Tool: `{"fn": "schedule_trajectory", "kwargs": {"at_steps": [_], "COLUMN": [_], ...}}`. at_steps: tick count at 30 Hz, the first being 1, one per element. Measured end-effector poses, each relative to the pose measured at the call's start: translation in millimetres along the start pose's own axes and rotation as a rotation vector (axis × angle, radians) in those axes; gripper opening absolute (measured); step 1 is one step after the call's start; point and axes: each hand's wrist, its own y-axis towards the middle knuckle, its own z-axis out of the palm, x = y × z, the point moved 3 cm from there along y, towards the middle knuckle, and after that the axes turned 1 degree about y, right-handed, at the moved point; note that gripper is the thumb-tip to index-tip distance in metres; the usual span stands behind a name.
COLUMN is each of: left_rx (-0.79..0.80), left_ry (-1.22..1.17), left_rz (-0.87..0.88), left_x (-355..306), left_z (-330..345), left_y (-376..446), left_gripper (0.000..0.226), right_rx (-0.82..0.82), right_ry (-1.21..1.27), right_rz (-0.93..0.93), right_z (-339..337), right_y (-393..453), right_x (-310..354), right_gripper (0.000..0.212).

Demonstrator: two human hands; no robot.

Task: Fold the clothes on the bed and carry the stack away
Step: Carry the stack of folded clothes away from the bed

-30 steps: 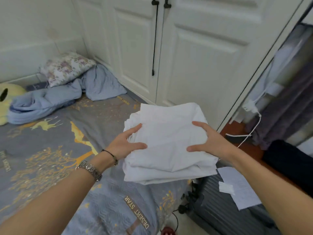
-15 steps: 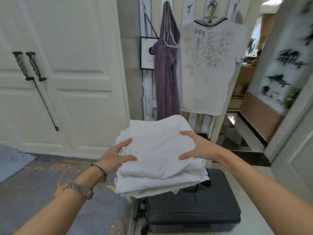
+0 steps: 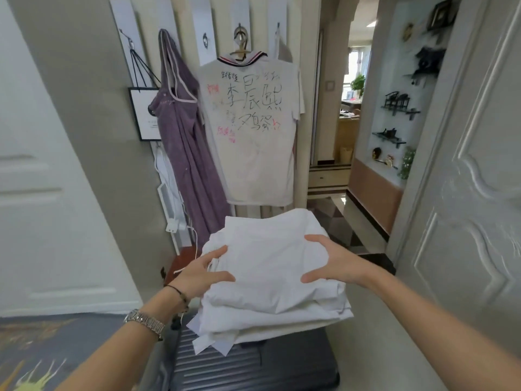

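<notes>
Above a dark suitcase [image 3: 253, 365] at 6 o'clock: folded white stack [image 3: 270, 280] held, left hand [image 3: 201, 273] and right hand [image 3: 334, 262] clamped on opposite sides, fingers spread.

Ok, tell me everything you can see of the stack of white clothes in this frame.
The stack of white clothes is several folded layers of thin, plain white fabric, slightly rumpled, with loose corners hanging at the lower left. It is held in the air, roughly level, above a dark ribbed suitcase. The left hand grips its left edge and the right hand its right edge, thumbs on top. Nothing else touches it. How many garments it holds cannot be told.
</notes>
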Motion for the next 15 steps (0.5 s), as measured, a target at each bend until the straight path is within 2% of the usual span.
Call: {"fn": "schedule_trajectory", "kwargs": {"at_steps": [7,15], "left_rx": [-0.026,-0.088], "left_ry": [-0.042,0.032], "left_rz": [-0.082,-0.102], "left_x": [-0.5,8.6], "left_z": [47.0,45.6], "left_y": [53.7,167.0], "left_gripper": [0.07,0.073], "right_rx": [0.06,0.082], "right_ry": [0.014,0.034], "right_rz": [0.003,-0.027], "right_z": [-41.9,-76.6], "right_y": [47.1,164.0], "right_x": [-49.4,-80.4], "right_gripper": [0.108,0.106]}}
